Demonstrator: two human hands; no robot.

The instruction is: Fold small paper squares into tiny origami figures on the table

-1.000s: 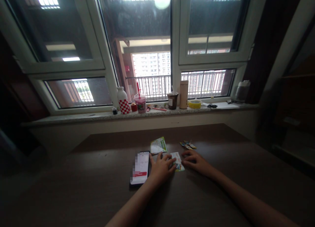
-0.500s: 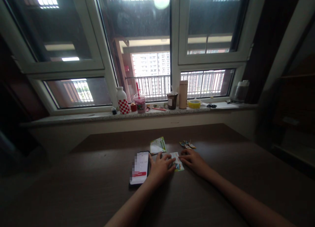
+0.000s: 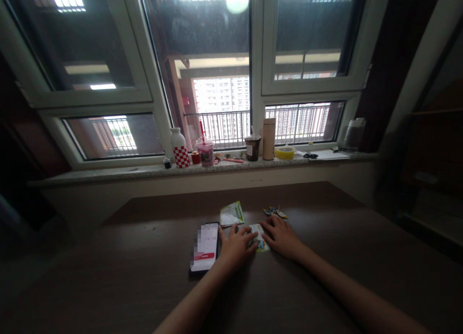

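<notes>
Paper [image 3: 261, 244] between left fingers [image 3: 250, 236] and right fingers [image 3: 271, 230] at its edges, both loosely spread, unclenched.

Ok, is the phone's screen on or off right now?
On: the phone, beside the left hand, shows a lit, whitish screen with a red band lower down.

White-framed windows [image 3: 217, 34] | speckled sill [image 3: 144, 170] | dark brown table [image 3: 144, 247] | daylight outside

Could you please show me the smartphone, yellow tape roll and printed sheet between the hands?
Smartphone [image 3: 206, 246], head view: its screen.
Yellow tape roll [image 3: 284, 155], head view: its outer side.
Printed sheet [image 3: 261, 244], head view: its lower part.
</notes>
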